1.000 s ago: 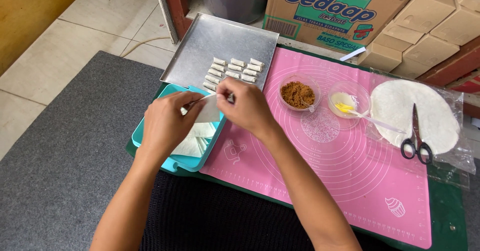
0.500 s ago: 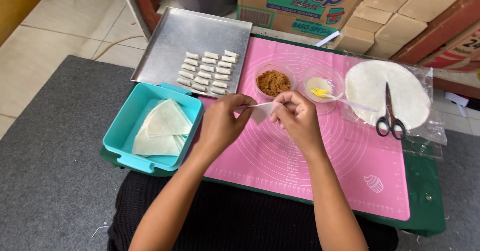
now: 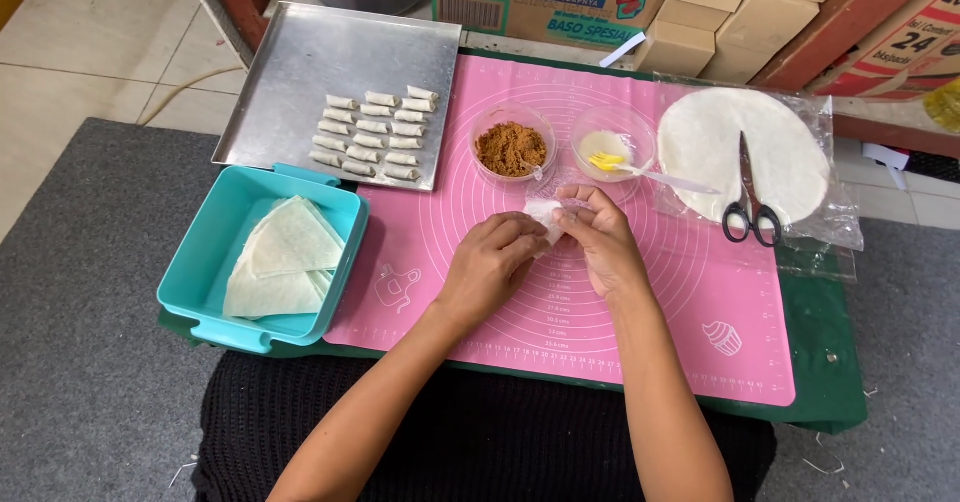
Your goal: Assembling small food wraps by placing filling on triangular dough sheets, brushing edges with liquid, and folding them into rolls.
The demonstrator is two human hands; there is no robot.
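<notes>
Over pink mat [image 3: 640, 302], both hands' fingers [image 3: 520, 237] pinching thin wrapper [image 3: 545, 212] (filling bowl [image 3: 512, 148] just behind), scissors [image 3: 750, 197] well right.

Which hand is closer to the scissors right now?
The right hand. It sits over the pink mat, just left of the scissors, which lie on the round wrapper stack. The left hand is farther left, beyond the right hand, both pinching a small wrapper piece.

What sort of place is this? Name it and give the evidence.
Probably a home or small food-prep corner on the floor: a low table with a pink baking mat, a metal tray of small rolls, and stacked cardboard boxes behind. Both hands hold a thin wrapper piece.
</notes>
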